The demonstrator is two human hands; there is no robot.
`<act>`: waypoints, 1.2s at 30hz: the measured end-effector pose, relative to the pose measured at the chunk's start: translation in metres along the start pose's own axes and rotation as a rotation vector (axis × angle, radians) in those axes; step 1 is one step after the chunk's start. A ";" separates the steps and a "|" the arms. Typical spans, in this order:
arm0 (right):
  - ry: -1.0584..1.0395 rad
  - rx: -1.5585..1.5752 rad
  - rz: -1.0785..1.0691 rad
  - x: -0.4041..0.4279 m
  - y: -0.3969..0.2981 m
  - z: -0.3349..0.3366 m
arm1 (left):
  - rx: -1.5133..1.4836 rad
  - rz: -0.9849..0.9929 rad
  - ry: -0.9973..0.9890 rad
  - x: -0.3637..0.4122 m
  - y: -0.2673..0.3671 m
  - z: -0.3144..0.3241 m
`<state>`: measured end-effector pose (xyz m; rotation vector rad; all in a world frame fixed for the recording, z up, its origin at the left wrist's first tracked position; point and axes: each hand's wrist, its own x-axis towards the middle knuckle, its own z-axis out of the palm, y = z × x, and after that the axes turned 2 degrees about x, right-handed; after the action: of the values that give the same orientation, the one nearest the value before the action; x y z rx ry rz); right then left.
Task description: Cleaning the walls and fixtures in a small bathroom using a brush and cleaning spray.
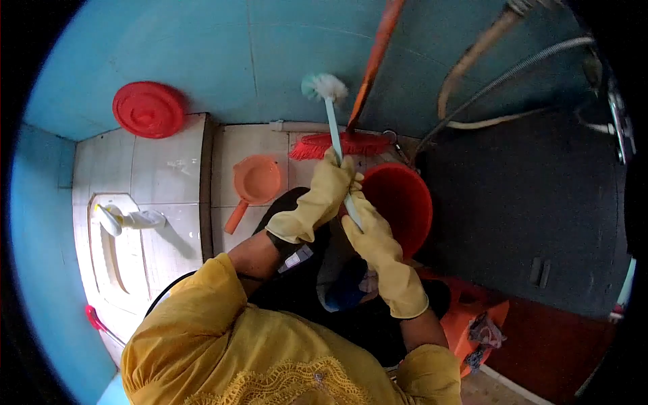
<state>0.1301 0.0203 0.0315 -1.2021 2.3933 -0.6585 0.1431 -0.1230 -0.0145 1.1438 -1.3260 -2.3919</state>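
Both my hands wear pale yellow rubber gloves and grip one long-handled round scrubbing brush (332, 121) with a light handle and white and green bristles. My left hand (331, 190) closes round the middle of the handle, its glove reaching past the wrist. Lower down, near the handle's end, my right hand (365, 220) holds on. The brush head points up, in front of the blue wall. A red bucket (425, 202) stands just right of my hands. Behind the handle lies a red broom head (367, 144). An orange dipper (257, 179) rests on the tiles to the left.
A white spray bottle (144, 219) stands by the squat toilet (119, 253) on the raised tiled step at left. A red round lid (149, 110) is near the wall. Hoses (511, 68) hang at upper right over a dark panel (516, 202). An orange plastic stool (463, 339) is lower right.
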 end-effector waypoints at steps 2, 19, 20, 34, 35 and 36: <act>-0.158 0.235 0.236 -0.013 -0.001 -0.020 | -0.049 -0.008 -0.015 -0.004 -0.022 0.008; 0.324 1.471 0.751 -0.020 -0.025 -0.014 | -0.219 0.018 -0.629 0.061 -0.021 0.057; 0.382 1.250 0.787 -0.007 -0.026 -0.012 | -0.071 0.025 -0.542 0.068 -0.019 0.050; 0.426 1.082 0.639 0.005 -0.007 0.021 | 0.389 0.258 0.272 -0.078 -0.040 -0.186; 0.436 1.058 0.640 0.011 -0.009 0.028 | 0.374 0.208 0.317 -0.091 -0.049 -0.198; 0.450 1.032 0.648 0.012 -0.012 0.033 | 0.415 0.133 0.358 -0.111 -0.043 -0.205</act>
<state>0.1484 -0.0036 0.0102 0.1554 2.0010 -1.7106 0.3713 -0.1767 -0.0513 1.4459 -1.7422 -1.7557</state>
